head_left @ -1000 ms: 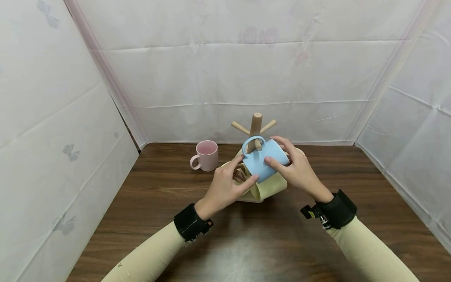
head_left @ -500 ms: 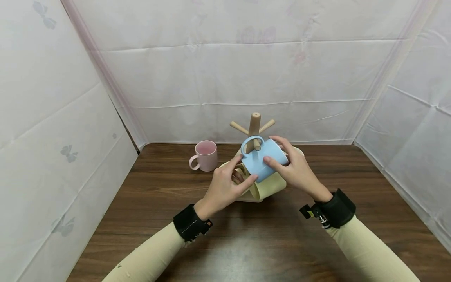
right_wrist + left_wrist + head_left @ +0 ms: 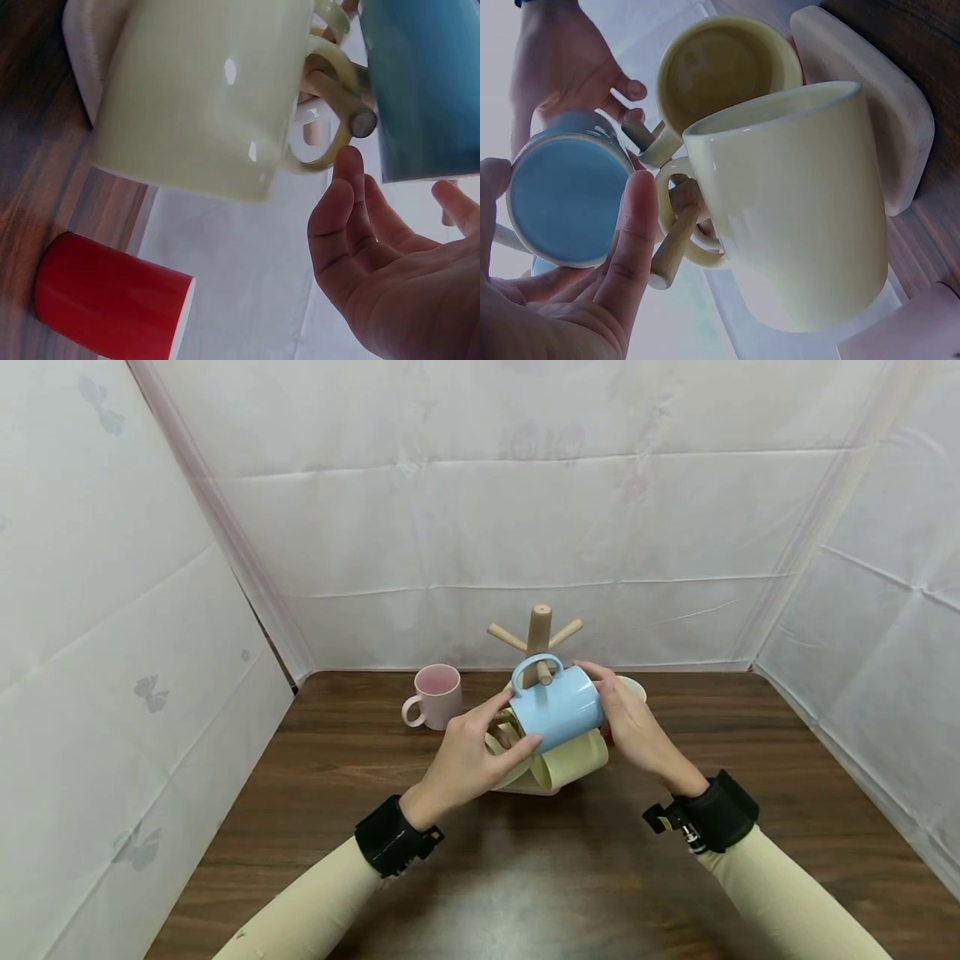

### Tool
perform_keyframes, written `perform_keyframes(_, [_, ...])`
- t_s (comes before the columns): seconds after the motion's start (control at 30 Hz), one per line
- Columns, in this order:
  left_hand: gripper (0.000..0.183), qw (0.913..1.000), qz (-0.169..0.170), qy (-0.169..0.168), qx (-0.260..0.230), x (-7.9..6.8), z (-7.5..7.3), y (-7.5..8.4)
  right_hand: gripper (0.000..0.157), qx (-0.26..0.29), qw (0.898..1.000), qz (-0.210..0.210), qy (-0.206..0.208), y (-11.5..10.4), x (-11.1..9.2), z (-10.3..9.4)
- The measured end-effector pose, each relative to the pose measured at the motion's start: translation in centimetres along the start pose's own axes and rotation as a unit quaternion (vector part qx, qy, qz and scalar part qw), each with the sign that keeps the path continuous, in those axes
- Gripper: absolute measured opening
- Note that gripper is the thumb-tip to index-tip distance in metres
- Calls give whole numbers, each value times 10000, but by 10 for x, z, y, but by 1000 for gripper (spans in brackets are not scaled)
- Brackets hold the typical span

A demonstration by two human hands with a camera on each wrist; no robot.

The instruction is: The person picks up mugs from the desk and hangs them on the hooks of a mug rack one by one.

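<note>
A light blue mug (image 3: 561, 708) lies tilted on its side in front of a wooden mug tree (image 3: 539, 625), its handle upward; a peg's tip shows inside the handle's loop in the head view. My left hand (image 3: 467, 760) grips the mug by its base end, thumb below and fingers above. In the left wrist view the mug's round bottom (image 3: 570, 201) sits between thumb and fingers. My right hand (image 3: 636, 727) is at the rim end, its fingers loosely bent beside the mug in the right wrist view. Pale yellow mugs (image 3: 795, 210) hang from lower pegs by their handles.
A pink mug (image 3: 439, 695) stands upright left of the tree, handle to the left. A red mug (image 3: 112, 296) with a white rim stands behind my right hand. The tree's pale base (image 3: 877, 112) rests on the dark wood table (image 3: 330, 793). Pale cloth walls (image 3: 465, 527) enclose the back and sides.
My right thumb has come off the mug's side and that hand has loosened at the rim. The mug has tipped slightly nearer level, still in my left hand.
</note>
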State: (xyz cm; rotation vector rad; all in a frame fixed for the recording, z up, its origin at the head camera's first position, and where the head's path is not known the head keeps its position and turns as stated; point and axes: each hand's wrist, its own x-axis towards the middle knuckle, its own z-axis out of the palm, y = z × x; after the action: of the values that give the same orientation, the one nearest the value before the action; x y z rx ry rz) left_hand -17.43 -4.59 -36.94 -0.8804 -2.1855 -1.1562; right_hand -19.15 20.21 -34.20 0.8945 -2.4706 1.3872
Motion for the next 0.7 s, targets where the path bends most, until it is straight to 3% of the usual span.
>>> perform_keyframes(0.23, [65, 9998, -41, -58, -161, -1, -5, -4, 45, 207, 9992, 340, 72, 20, 0, 2])
perform_keyframes(0.37, [64, 9999, -85, -74, 34, -2, -8, -7, 39, 141, 9983, 559, 127, 30, -3, 6])
perform_keyframes(0.7, [68, 9969, -245, -60, 746, 1, -17, -7, 30, -455, 9988, 28, 186, 40, -1, 14])
